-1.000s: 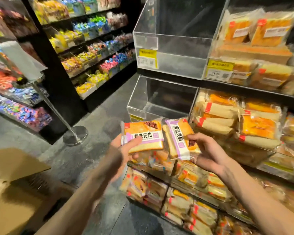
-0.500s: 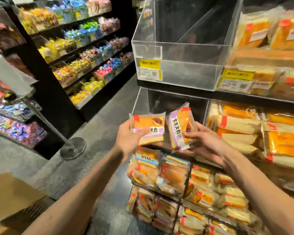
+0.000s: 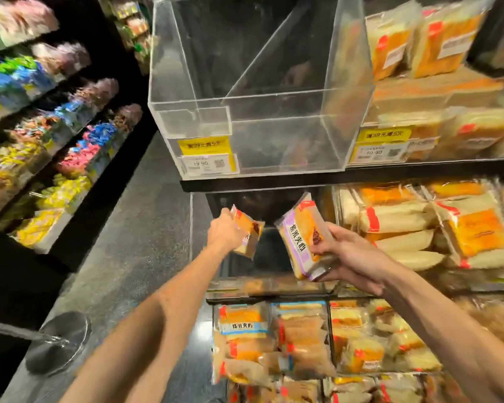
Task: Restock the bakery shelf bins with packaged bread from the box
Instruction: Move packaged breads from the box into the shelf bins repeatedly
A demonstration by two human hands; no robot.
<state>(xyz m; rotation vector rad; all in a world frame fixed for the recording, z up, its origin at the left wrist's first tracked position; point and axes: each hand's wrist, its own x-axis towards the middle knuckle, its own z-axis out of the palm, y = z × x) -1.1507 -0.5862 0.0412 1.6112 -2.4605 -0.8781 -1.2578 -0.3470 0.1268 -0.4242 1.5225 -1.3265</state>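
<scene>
The left hand (image 3: 226,229) pinches a bread packet (image 3: 250,234) by its upper edge between fingers and thumb, so it hangs slanted. The right hand (image 3: 354,257) has its fingers curled round a second packet (image 3: 301,237), the one with the purple label band, held nearly upright. Both packets are in the air at the mouth of the middle bin (image 3: 262,286), the left one at nine o'clock of the right and apart from it. That bin looks dark and unstocked (its floor is hard to make out). At its three o'clock a neighbouring bin (image 3: 419,228) is packed with bread, at twelve o'clock sits an upper clear bin (image 3: 274,141), and at six o'clock are the lower bins (image 3: 274,338).

The step appears to be setting both packets in. Done well, each goes past the front lip and low before release, laid flat with the label showing, starting at the back corner; dropping from height would likely squash soft bread.
</scene>
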